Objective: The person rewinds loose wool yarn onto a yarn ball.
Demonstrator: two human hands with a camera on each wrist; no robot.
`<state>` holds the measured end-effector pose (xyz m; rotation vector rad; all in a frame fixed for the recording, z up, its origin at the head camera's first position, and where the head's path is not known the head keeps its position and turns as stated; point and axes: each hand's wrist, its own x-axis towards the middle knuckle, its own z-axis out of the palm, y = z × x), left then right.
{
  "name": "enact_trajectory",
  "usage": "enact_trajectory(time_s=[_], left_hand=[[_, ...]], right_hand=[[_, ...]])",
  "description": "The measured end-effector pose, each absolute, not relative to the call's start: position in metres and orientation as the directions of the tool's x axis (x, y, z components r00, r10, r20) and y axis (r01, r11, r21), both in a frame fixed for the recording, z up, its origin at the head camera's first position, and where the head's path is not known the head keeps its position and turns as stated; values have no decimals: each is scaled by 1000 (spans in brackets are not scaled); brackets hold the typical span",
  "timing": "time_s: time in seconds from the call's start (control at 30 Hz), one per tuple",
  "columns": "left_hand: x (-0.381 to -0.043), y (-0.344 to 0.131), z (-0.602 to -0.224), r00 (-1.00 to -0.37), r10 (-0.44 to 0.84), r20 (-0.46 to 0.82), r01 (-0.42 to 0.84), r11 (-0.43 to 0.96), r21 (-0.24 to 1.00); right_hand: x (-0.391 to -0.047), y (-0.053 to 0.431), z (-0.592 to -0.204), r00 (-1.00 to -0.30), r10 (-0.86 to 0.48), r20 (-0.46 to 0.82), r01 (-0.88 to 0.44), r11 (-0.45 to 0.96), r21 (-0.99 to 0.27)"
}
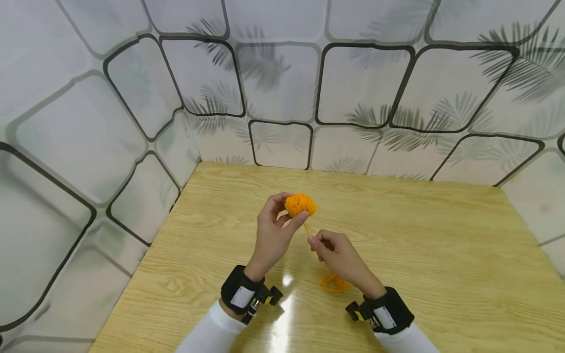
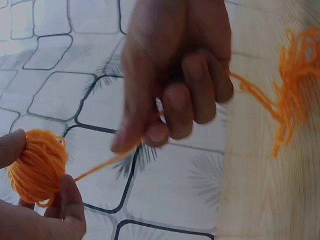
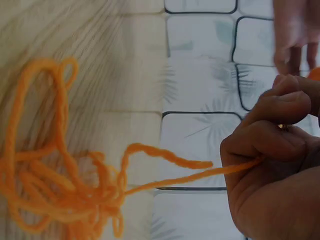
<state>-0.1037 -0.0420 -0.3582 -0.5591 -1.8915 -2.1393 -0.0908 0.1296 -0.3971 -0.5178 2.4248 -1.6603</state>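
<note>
A small ball of orange yarn (image 1: 300, 204) is held above the table by my left hand (image 1: 274, 238), thumb on one side and fingers on the other. From the ball a short strand (image 2: 102, 165) runs taut to my right hand (image 1: 340, 252), which pinches it between thumb and curled fingers. In the right wrist view the strand leaves the back of that hand and leads down to a loose tangle of orange yarn (image 3: 65, 195). The tangle lies on the table below the right hand, with one free end (image 3: 187, 163) sticking out.
The wooden table (image 1: 423, 235) stretches out on both sides of the hands. Behind it and at the left hangs pale cloth (image 1: 282, 88) printed with dark outlines and leaves. Both wrists wear black straps (image 1: 240, 291) with small cameras.
</note>
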Motion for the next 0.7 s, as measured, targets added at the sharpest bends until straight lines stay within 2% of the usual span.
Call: enact_trajectory(time_s=[0.1, 0.27, 0.57, 0.7], left_hand=[[-104, -43, -360, -913, 89, 397, 398, -9, 917], [-101, -45, -367, -932, 198, 302, 331, 135, 934], [-95, -48, -367, -872, 472, 128, 194, 94, 976], [-93, -48, -370, -827, 545, 141, 176, 12, 984]], right_hand=[[-80, 133, -384, -914, -395, 90, -240, 350, -906], [-77, 144, -368, -914, -373, 159, -290, 326, -900], [-92, 155, -339, -936, -284, 210, -295, 306, -905], [-106, 156, -337, -942, -267, 202, -267, 238, -934]])
